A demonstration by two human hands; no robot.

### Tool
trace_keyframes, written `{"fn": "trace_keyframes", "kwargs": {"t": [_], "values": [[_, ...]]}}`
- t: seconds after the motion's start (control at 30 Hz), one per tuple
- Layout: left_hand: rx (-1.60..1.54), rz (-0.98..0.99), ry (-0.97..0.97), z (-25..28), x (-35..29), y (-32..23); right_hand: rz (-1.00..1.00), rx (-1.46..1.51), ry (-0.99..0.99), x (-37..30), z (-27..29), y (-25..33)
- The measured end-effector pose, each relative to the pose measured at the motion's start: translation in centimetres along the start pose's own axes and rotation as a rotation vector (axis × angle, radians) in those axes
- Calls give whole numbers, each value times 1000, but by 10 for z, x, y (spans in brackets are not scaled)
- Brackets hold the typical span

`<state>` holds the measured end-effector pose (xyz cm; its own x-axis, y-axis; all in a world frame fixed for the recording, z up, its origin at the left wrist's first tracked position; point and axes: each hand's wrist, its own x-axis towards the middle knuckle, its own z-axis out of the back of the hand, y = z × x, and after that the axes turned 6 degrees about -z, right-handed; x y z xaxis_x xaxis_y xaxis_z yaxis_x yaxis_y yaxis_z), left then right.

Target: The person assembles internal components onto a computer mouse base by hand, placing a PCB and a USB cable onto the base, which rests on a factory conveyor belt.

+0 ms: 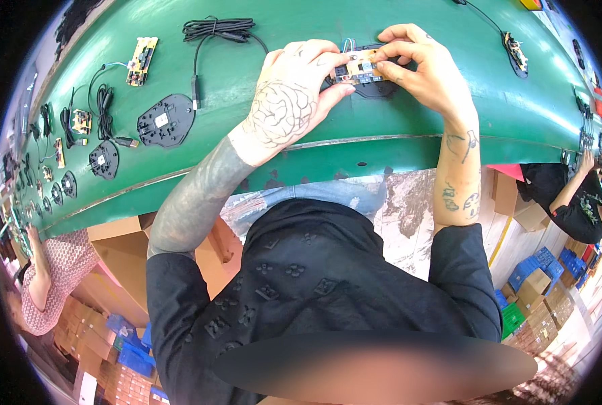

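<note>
Cardboard boxes [534, 287] stand on pale flooring [519, 251] beside a green bench [449, 27].

Stretches wide as a green bench [321, 20]; carries a dark central plate [378, 90] and, farther left, a bundled black cable [218, 28], a yellow circuit board [142, 62] and a grey-black plate [174, 121].

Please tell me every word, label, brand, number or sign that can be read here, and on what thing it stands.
No words, numbers or signs can be read.
Circuit board, held by the left hand and right hand: any print too small.
Pale square on the black plate: no readable print.
Cardboard boxes at lower left: any print too blurred.
</note>
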<state>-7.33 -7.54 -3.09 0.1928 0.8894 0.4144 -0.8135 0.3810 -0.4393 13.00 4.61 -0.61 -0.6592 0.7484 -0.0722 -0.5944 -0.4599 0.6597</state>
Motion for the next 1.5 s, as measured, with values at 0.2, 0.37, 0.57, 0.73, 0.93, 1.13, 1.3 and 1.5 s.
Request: {"fn": "trace_keyframes", "kwargs": {"t": [0.2,0.37,0.57,0.73,0.93,1.13,1.3,1.5], "values": [[4,-59,24,1,2,4,17,68,-11,2,0,-6],[4,-185,111,9,7,11,52,154,-33,3,5,-9],[-5,-118,91,15,5,10,14,188,-23,3,2,-9],[159,-329,176,21,12,15,-118,202,-61,4,2,1],[123,-347,183,28,33,13,-290,521,86,2,33,14],[-76,-60,-28,29,48,24,-93,902,-27,6,10,6],[-257,151,37,31,61,22,-129,1041,-6,6,8,3],[-274,157,20,31,61,21,-173,1003,-31,8,9,7]]}}
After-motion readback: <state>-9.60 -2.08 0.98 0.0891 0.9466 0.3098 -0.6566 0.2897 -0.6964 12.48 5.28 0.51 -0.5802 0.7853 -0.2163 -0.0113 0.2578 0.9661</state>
